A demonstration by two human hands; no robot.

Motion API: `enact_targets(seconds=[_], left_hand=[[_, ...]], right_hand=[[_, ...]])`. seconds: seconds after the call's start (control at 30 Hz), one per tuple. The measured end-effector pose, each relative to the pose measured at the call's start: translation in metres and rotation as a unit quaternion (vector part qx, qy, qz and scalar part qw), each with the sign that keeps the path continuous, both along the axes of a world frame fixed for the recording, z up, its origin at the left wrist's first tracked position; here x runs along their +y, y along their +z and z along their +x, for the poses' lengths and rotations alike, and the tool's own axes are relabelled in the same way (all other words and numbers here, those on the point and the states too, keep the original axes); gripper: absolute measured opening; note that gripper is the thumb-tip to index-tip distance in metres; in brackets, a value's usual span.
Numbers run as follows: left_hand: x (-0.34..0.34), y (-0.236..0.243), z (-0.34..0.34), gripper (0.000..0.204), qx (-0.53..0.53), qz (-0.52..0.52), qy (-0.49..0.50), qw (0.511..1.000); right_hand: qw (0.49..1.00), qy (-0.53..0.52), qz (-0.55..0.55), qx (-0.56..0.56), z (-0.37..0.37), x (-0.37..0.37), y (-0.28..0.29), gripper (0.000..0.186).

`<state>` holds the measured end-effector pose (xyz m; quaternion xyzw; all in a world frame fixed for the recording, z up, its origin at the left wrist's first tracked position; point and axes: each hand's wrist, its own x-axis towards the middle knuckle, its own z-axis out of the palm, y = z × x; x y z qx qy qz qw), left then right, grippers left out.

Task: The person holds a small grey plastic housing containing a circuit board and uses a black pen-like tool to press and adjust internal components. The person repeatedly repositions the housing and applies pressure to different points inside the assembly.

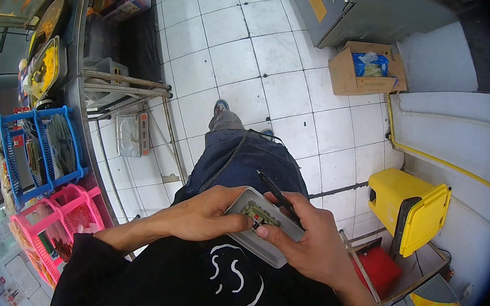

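Just below the middle of the frame, left to right: gripping, with the fingers of the left hand (205,213), the left edge of the grey tray (271,255); resting a thumb lightly on the small green item (268,213) inside; best kept level; grasping the black pen (274,190) and the tray's right edge together with the right hand (321,242); best steered with pen tip clear.
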<state>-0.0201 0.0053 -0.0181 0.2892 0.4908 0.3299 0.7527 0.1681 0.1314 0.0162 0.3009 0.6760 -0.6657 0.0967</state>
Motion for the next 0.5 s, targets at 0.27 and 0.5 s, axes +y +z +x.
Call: enact_targets(seconds=[0.27, 0.5], left_hand=[[-0.0027, -0.0021, 0.0013, 0.031, 0.034, 0.054, 0.015, 0.998], [-0.0057, -0.0025, 0.0006, 0.027, 0.014, 0.035, 0.058, 0.998]], right_hand=[[0.999, -0.026, -0.019, -0.002, 0.004, 0.0057, 0.0017, 0.052], [0.993, -0.085, -0.083, 0.008, 0.0025, 0.004, 0.0016, 0.049]])
